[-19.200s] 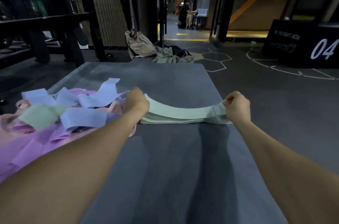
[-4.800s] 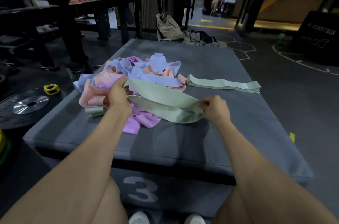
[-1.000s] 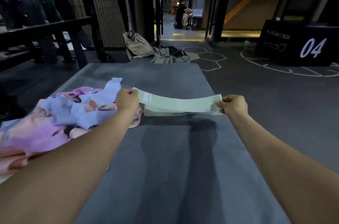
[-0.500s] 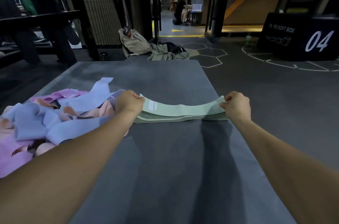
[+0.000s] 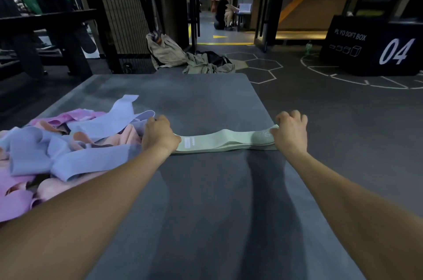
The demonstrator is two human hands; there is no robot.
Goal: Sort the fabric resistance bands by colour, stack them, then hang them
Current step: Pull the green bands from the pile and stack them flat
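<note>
While on green bands (image 5: 229, 142), left fingers (image 5: 153, 122) grasping, right fingers (image 5: 290, 116) unclear (box (image 5: 366, 55): "PLYO SOFT BOX 04")

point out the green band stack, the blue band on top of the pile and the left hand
green band stack (image 5: 225, 143), head view, middle of top band
blue band (image 5: 119, 116), head view, flat middle stretch
left hand (image 5: 158, 135), head view, back of hand

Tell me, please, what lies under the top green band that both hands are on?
Under the top green band lie more green bands on the grey box; the left hand and right hand cover the stack's ends.
</note>
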